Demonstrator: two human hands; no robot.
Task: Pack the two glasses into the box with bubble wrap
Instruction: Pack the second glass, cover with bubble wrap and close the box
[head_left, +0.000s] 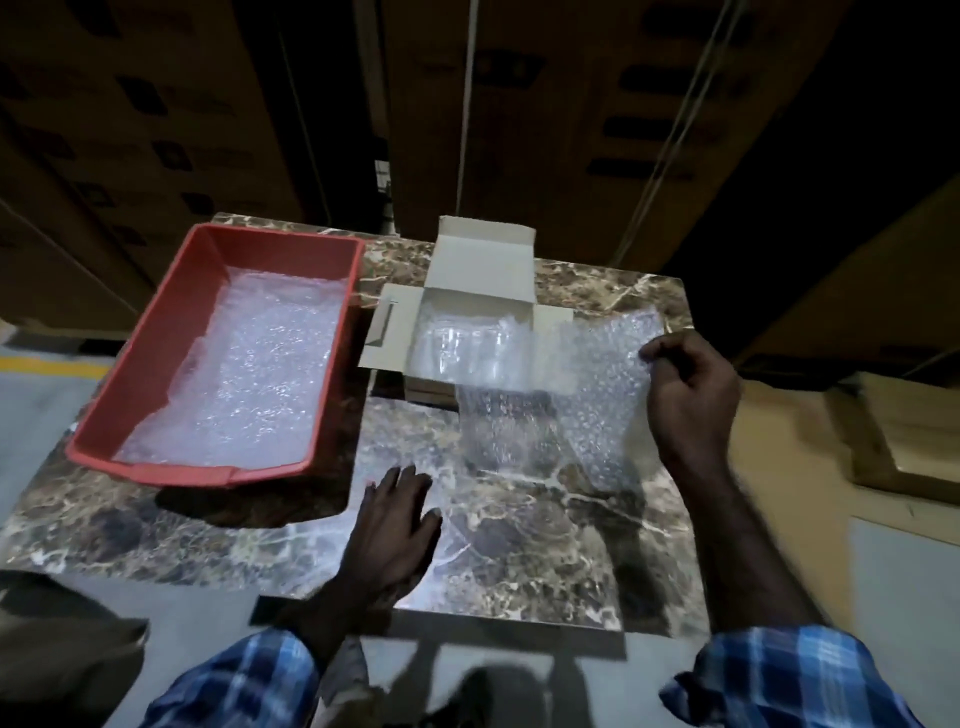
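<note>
Red tray (130, 374); brown-veined marble table (519, 545); blue-plaid sleeves (789, 680).

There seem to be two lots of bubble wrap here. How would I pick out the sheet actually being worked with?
Start at the marble table and find the open cardboard box near its far edge. The bubble wrap sheet trails from that box toward the person, pinched by the right hand. The other wrap lies flat in the red tray.

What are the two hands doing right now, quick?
Left hand: open, fingers straight, flat over the table, holding nothing.
Right hand: pinching the bubble wrap sheet.
</note>
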